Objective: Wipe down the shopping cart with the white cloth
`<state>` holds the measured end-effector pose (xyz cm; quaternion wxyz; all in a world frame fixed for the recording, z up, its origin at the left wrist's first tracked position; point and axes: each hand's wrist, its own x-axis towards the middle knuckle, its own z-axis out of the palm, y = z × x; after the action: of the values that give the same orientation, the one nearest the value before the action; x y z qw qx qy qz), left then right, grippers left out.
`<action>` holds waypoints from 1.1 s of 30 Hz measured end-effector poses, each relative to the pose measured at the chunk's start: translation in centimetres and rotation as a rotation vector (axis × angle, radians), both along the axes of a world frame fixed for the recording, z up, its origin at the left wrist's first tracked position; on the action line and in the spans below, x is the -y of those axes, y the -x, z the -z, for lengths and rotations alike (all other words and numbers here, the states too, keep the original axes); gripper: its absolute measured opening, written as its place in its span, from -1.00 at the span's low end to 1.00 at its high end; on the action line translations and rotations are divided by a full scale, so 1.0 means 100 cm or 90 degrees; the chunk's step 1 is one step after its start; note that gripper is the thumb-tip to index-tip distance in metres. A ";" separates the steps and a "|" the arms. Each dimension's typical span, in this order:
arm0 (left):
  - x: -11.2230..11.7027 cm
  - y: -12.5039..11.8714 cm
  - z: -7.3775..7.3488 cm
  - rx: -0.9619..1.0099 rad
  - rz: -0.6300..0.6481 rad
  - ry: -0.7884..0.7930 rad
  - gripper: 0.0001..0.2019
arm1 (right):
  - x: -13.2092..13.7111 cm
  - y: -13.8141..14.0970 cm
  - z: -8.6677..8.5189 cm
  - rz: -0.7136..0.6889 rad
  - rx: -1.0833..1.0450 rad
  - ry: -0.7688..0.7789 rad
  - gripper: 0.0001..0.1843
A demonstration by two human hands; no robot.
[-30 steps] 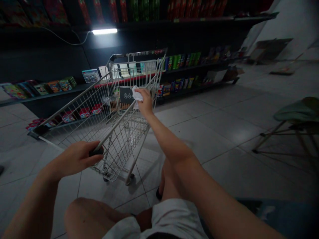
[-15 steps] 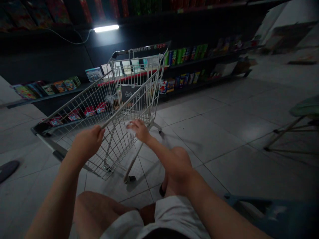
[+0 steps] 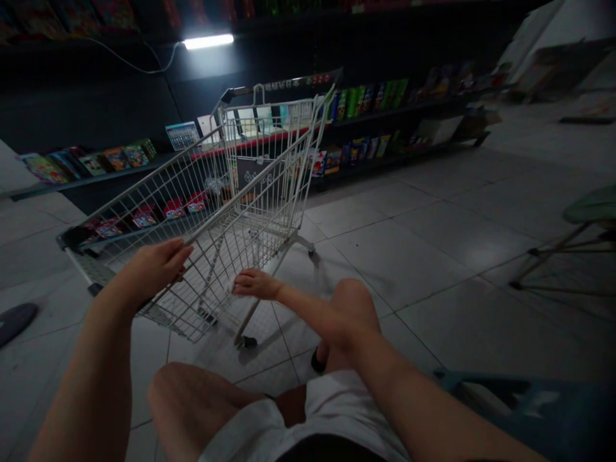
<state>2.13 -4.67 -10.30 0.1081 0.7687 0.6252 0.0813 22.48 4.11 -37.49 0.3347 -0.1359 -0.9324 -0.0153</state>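
Observation:
A wire shopping cart (image 3: 282, 192) stands on the tiled floor in front of my bare knees. My left hand (image 3: 154, 266) is curled over the cart's near top rim, close to its dark corner cap. My right hand (image 3: 255, 283) is low against the outside of the cart's right side, near the bottom edge above a wheel (image 3: 248, 341). Its fingers are closed and pressed to the wire. The white cloth it carried is covered by the hand.
Dark shelves (image 3: 375, 115) with colourful packets line the wall behind the cart, under a tube light (image 3: 208, 42). A folding stool (image 3: 591, 212) stands at the right. A blue object (image 3: 529, 398) sits by my right hip, and a dark flat thing (image 3: 14, 317) lies at the far left.
My right hand came down with the white cloth from the cart's top rim, along its side, to the bottom edge. My left hand kept its hold on the near rim.

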 end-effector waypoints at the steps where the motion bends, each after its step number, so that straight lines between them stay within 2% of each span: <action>1: 0.001 0.004 0.000 0.006 0.001 0.008 -0.69 | -0.013 -0.017 -0.003 0.032 0.021 0.014 -0.73; 3: 0.001 0.010 0.000 0.016 0.000 0.023 -0.70 | -0.035 -0.040 -0.006 0.109 0.042 0.061 -0.73; 5: 0.000 0.011 -0.001 0.008 -0.004 0.016 -0.71 | -0.043 -0.042 0.002 0.177 0.021 0.114 -0.73; 7: -0.002 0.008 -0.001 -0.010 -0.009 0.005 -0.71 | -0.035 -0.020 0.019 0.282 -0.086 0.180 -0.69; 10: -0.003 -0.001 -0.001 -0.035 -0.007 -0.009 -0.70 | 0.002 0.039 0.048 0.518 -0.403 0.322 -0.55; 11: -0.003 -0.004 -0.001 -0.042 -0.006 -0.014 -0.69 | 0.018 0.060 0.056 0.561 -0.491 0.370 -0.49; 13: -0.002 -0.008 -0.001 -0.052 -0.008 -0.019 -0.70 | 0.049 0.096 0.065 0.569 -0.529 0.449 -0.40; 15: -0.001 -0.009 0.000 -0.056 -0.012 -0.022 -0.71 | 0.077 0.118 0.066 0.526 -0.461 0.506 -0.39; 18: -0.002 -0.006 0.002 -0.062 -0.015 -0.025 -0.72 | 0.110 0.137 0.061 0.455 -0.359 0.551 -0.41; 21: -0.003 -0.002 0.003 -0.072 -0.011 -0.039 -0.72 | 0.141 0.163 0.052 0.431 -0.385 0.614 -0.44; 24: -0.001 0.000 0.002 -0.075 -0.014 -0.035 -0.72 | 0.171 0.195 0.040 0.408 -0.403 0.746 -0.44; 26: 0.003 0.001 0.000 -0.077 -0.016 -0.024 -0.72 | 0.184 0.205 0.026 0.252 -0.324 0.888 -0.49; 28: 0.007 0.003 -0.002 -0.080 -0.010 -0.022 -0.71 | 0.186 0.193 0.003 0.036 -0.226 0.971 -0.59; 29: 0.009 0.004 -0.002 -0.089 -0.006 -0.029 -0.71 | 0.181 0.179 -0.013 -0.045 -0.201 0.961 -0.64; 30: 0.011 0.005 -0.001 -0.106 -0.003 -0.044 -0.71 | 0.174 0.160 -0.032 -0.093 -0.196 0.911 -0.66; 32: 0.014 0.007 0.001 -0.154 -0.001 -0.085 -0.73 | 0.150 0.112 -0.077 -0.097 -0.253 0.722 -0.68; 33: 0.015 0.007 0.002 -0.180 -0.001 -0.099 -0.74 | 0.135 0.088 -0.102 -0.078 -0.281 0.590 -0.70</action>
<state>1.41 -6.22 -10.50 -0.0403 0.7782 0.6263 0.0206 13.71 -9.44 -27.29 0.4286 -0.2154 -0.7545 0.4480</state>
